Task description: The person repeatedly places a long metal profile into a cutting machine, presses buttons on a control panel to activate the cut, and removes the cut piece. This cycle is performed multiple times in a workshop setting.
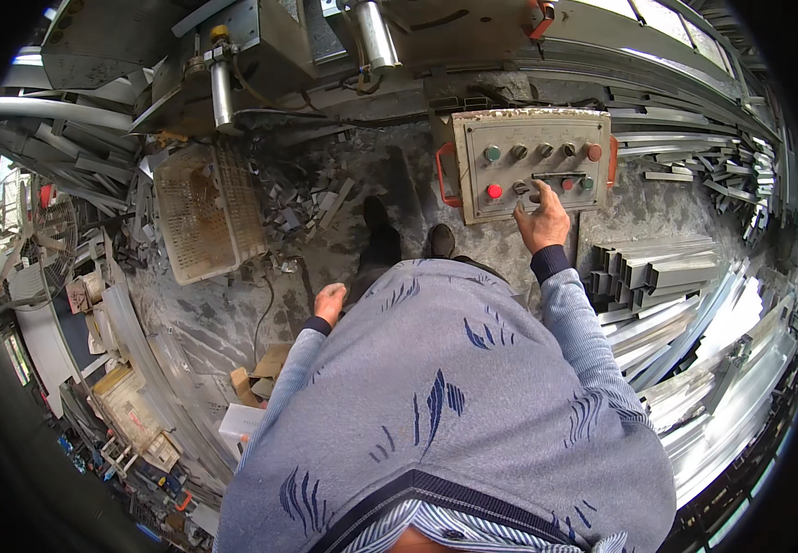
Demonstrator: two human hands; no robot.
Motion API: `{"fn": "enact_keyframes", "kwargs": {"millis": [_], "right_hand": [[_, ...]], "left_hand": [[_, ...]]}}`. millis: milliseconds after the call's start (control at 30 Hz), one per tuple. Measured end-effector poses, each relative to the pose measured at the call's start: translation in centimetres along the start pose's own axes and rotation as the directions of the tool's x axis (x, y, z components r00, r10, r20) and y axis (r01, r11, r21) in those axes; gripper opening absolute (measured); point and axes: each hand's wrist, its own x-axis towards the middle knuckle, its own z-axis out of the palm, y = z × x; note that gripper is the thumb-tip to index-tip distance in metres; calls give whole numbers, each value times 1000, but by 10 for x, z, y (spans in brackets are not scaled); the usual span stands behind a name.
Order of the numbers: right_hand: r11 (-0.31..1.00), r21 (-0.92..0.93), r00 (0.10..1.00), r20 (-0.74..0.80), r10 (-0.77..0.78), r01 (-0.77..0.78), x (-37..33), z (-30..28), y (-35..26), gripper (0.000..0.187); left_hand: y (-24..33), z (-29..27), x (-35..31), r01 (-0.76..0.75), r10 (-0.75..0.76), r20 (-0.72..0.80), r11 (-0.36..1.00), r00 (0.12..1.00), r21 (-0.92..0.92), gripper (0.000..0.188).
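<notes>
Far and slightly right, the rigid, likely heavy control box [546, 166] carries a small, probably stiff selector knob [520, 187], best pinched by its sides; the right hand [543, 226] is there, thumb and forefinger apart, contact unclear, while the left hand's [330, 304] grip cannot be told.

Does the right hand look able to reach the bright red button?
Probably yes: the right hand is at the control box, and the bright red button near it is uncovered.

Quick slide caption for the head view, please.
Bare right hand at the face of a boxy, off-white metal control panel with orange handles; bare left hand low, off to the side.
</notes>
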Motion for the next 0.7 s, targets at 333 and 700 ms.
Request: {"fn": "enact_keyframes", "kwargs": {"millis": [333,700], "right_hand": [[985,-32,985,0,-171,171,18,24,20,27],[982,67,980,-80,183,-178,9,-5,44,23]], "left_hand": [[-13,4,-3,-141,146,-54,986,988,93,31],[-82,6,14,-385,400,-2,884,917,263,23]]}}
